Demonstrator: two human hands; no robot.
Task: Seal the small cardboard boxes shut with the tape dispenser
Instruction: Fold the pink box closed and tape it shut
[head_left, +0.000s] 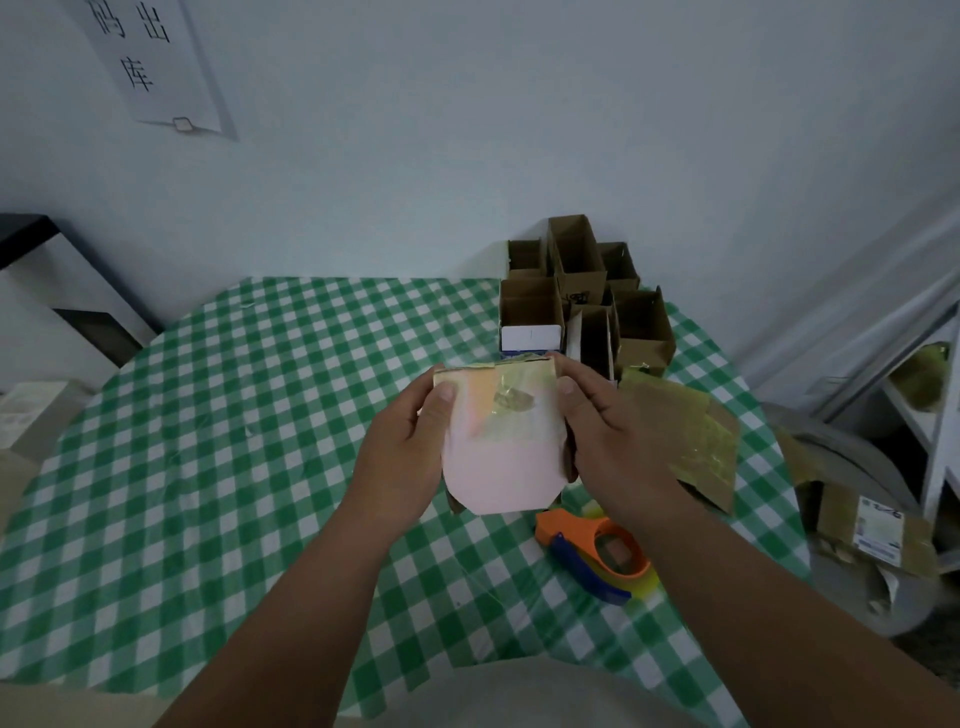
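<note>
Checked desk (260, 415): centre frame, my left hand (402, 457) and right hand (613, 431) grasp one pink box (498, 457), flap loose, unsealed; tape dispenser (597, 551) idle lower right; open boxes (576, 296) upper right await sealing.

The far side of the held box (498, 441) is hidden behind its pale flap, and its side walls are covered by the left hand (402, 452) and right hand (618, 441). The tape dispenser (597, 553) is partly masked by the right forearm. The wall notice (150, 62) is cut by the top edge
</note>
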